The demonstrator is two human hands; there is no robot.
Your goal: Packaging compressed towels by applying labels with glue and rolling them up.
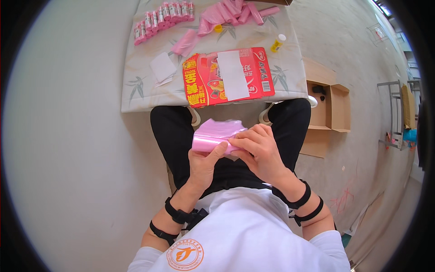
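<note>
Over my lap, both hands grip one roll of thin pink plastic bags (213, 138), with a loose flap of film standing up at its far side. My left hand (204, 165) holds the roll's left part, its thumb lying along the near side. My right hand (257, 147) pinches the film at the right end, fingers bent together. On the table ahead lie a flattened red carton (206, 68) with a white paper sheet (233, 75) across it. Left of the carton is a small stack of white paper (163, 69). A yellow glue stick (277, 43) stands to the right.
Rows of labelled pink rolls (164, 17) sit at the table's far left. A pile of unlabelled pink rolls (231, 12) lies at the far middle, near a yellow cap (218, 28). An open cardboard box (333, 106) stands on the floor right of the table (149, 97).
</note>
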